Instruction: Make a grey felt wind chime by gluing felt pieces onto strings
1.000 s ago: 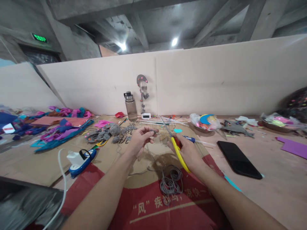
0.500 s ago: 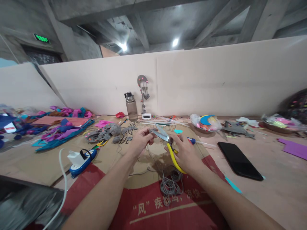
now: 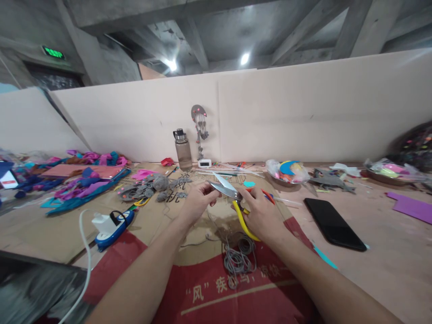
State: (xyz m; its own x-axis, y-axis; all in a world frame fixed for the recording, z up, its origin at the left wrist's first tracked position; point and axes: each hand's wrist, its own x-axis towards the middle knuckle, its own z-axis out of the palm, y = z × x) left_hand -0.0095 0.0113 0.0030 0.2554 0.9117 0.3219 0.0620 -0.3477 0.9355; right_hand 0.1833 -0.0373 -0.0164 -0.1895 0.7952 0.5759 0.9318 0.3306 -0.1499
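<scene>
Concrete-beamed room; pale partition [image 3: 286, 112] behind a pinkish worktop [image 3: 388, 265]. Nearest, below the fingers of both hands: red-printed cardboard [image 3: 199, 274], perhaps laid down to protect the surface. On it, just below the right fingers, a loose coil of grey cord [image 3: 236, 263], probably set close to keep its slack within reach. One strand rises toward the left fingers; where it ends I cannot tell.

Right hand [image 3: 261, 213]: fingers curled round the yellow and red handles of the scissors [image 3: 227, 192]. Blades apart, tips toward the left fingers, handles spread, a grip that looks meant to leave the blades room to move. Left hand [image 3: 195, 200]: thumb and forefinger pressed together at the blade tips, seemingly steadying something small; what lies between them is hidden.

Right of the right fingers, black phone [image 3: 334, 225], flat, well apart from the blades. Left of the left fingers, grey scraps [image 3: 135, 191] and a yarn ball [image 3: 161, 182]; lower left, power strip [image 3: 116, 231], white plug in it.

Beyond the fingertips: bottle [image 3: 184, 155] upright, small clock [image 3: 204, 164], and a grey crescent ornament [image 3: 198, 113] against the partition, perhaps placed there for easy viewing.
</scene>
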